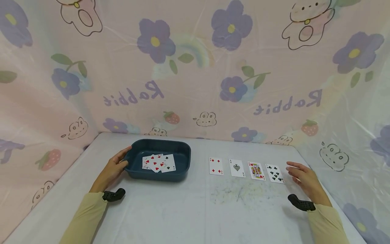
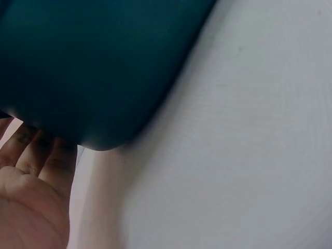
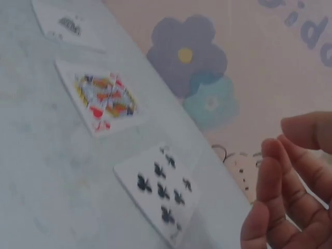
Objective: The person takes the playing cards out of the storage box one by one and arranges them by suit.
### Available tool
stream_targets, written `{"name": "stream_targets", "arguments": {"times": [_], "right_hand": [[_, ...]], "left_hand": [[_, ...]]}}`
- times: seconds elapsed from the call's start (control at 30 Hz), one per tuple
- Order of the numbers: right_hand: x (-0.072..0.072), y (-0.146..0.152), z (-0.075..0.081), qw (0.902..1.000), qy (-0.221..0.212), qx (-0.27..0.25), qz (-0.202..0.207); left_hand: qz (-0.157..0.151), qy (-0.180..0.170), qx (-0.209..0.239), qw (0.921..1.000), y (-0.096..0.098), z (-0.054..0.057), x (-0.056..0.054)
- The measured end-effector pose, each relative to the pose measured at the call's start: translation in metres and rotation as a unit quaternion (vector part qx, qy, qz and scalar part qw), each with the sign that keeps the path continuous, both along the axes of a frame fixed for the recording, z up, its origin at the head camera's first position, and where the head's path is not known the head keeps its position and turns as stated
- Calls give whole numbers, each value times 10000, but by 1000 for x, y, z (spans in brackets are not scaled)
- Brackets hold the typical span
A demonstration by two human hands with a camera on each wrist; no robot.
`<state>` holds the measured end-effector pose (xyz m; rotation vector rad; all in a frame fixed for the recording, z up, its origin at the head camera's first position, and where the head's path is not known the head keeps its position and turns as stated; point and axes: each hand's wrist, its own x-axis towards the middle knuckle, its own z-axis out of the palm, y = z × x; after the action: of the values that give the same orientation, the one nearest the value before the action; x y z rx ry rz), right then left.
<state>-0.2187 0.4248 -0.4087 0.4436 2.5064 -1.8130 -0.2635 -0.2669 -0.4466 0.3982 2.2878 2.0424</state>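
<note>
At the left end of a dark teal tub [image 1: 156,177] my left hand [image 1: 113,166] grips the wall, thumb on the near side and fingers farther back. In the left wrist view, fingers [image 2: 58,162] reach behind the tub's wall. Inside the tub lie overlapping playing cards [image 1: 156,163], hearts and a black suit, face up. My right hand [image 1: 305,178] hovers right of a row of face-up cards, its fingers loosely bent and holding nothing. Closest to it is the seven of clubs [image 1: 275,174]; leftward follow a hearts face card [image 1: 256,170], the ace of spades [image 1: 237,168] and the four of diamonds [image 1: 216,166].
A white cloth [image 1: 170,213] covers the table, with greyish smudges [image 1: 240,195] in front of the card row. Patterned pink curtains [image 1: 195,74] enclose the back and both sides. Black wrist cameras are strapped at both sleeves.
</note>
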Motion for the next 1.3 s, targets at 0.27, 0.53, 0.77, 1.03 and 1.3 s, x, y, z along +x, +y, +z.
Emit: {"name": "stream_targets", "arguments": {"times": [0.27,0.53,0.77,1.03,1.3], "right_hand": [[-11,-10,4,9843,861,-1543,30],[-11,-60,42,9514,1508,-2613,612],[-16,-113,72,9376,1557,-2862,1214],[-30,-179,94,9458,1400,-2460,1592],[-44,-240,98,9522,1410,-1907,1928]], "left_hand": [[-14,27,26,10000,0,-1,1],[-15,-8,24,10000,1,2,2],[11,-25,-19,10000,2,3,0],[36,111,-147,9998,3,4,-1],[25,-1,45,10000,3,3,2]]}}
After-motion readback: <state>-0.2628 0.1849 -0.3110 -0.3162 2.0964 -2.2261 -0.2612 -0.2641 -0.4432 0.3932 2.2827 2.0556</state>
